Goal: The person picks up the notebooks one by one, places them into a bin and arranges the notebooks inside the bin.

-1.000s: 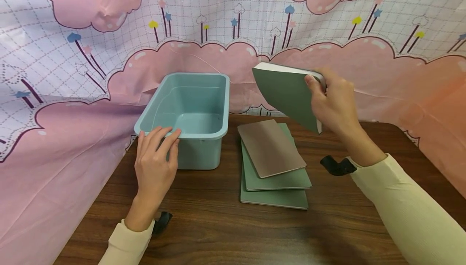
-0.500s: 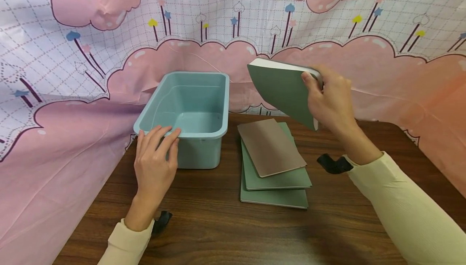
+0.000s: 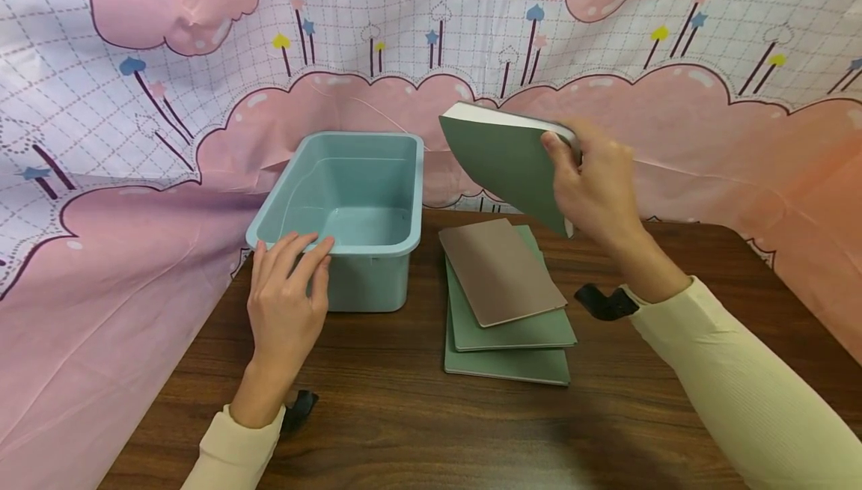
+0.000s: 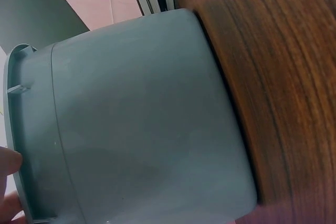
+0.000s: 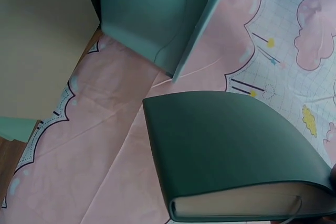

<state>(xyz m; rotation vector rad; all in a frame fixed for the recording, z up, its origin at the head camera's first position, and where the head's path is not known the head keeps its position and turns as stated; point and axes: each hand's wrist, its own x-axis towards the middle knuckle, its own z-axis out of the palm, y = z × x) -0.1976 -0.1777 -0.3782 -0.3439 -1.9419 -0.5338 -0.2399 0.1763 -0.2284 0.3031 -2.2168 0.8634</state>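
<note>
My right hand (image 3: 599, 179) grips a green notebook (image 3: 501, 161) by its edge, thumb across the near cover, and holds it up above the table. The right wrist view shows this green notebook (image 5: 231, 140) with pale pages and a thin ribbon. Below it lies a stack with a brown notebook (image 3: 501, 273) on top of green notebooks (image 3: 512, 366). To the left stands a pale blue plastic bin (image 3: 417, 198), its visible inside bare. My left hand (image 3: 286, 303) rests its extended fingers on the bin's near rim. In the left wrist view, fingers (image 4: 9, 161) touch the rim from the edge of frame.
The dark wooden table (image 3: 377, 423) reaches forward and right of the stack. A pink and white printed cloth (image 3: 471, 49) hangs behind and at both sides, close to the bin. A black strap (image 3: 606, 303) sticks out at the right wrist, another strap (image 3: 299, 409) at the left.
My right hand has drifted left and slightly up with the green notebook, toward the bin. The left hand, bin and stack stay where they were.
</note>
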